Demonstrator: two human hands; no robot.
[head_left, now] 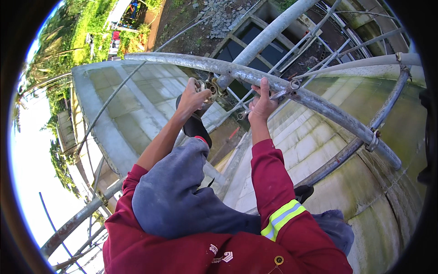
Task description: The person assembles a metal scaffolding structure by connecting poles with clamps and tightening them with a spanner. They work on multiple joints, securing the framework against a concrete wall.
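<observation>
My left hand (195, 97) is closed around a metal scaffold clamp (211, 86), beside the joint of two grey tubes. The fingers hide part of the clamp. My right hand (263, 104) grips a metal spanner (242, 115), whose ring end sticks out to the left of the palm. Its thumb points up against the underside of the long scaffold tube (255, 75) that crosses in front of me. Another clamp (294, 84) sits on that tube just right of the right hand. A thick tube (269, 34) runs away from the joint toward the far side.
A concrete slab (132, 96) lies left of my hands, and a stained, curved concrete wall (319, 150) to the right. Far below are a framed pit (251, 39) and rubble (219, 18). A slanting tube (337, 160) with a clamp (372, 140) crosses at right.
</observation>
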